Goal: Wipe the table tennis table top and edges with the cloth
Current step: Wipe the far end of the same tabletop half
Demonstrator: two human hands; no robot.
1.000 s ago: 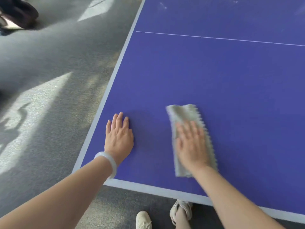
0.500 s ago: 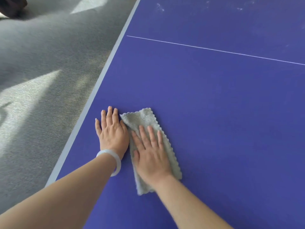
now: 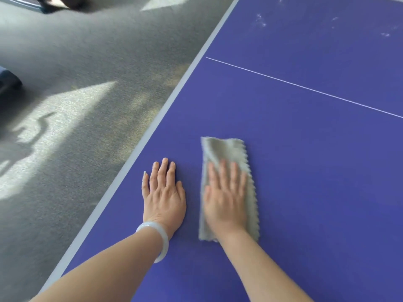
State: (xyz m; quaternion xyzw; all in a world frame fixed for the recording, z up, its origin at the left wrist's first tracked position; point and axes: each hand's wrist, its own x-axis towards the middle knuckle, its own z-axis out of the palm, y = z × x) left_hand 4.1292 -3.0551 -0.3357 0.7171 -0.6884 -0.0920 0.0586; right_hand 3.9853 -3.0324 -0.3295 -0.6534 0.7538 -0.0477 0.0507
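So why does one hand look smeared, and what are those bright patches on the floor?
Head view: the right hand pressing the cloth is softened by motion blur, while the left hand, flat on the table, is sharp. Head view again: the pale patches on the carpet look like sunlight, crossed by dark shadows.

Blue table top [image 3: 305,160], grey band [image 3: 152,131] along left edge, thin white line [image 3: 305,89] across far part. Pale smudges [image 3: 260,20] near far end. Lying flat on top: folded grey cloth [image 3: 224,149], zigzag edge, pressed under flat right hand [image 3: 224,199]. Just beside, palm down, not touching cloth: left hand [image 3: 163,197]. Beside table: grey carpet floor [image 3: 76,62], sunlit patches.
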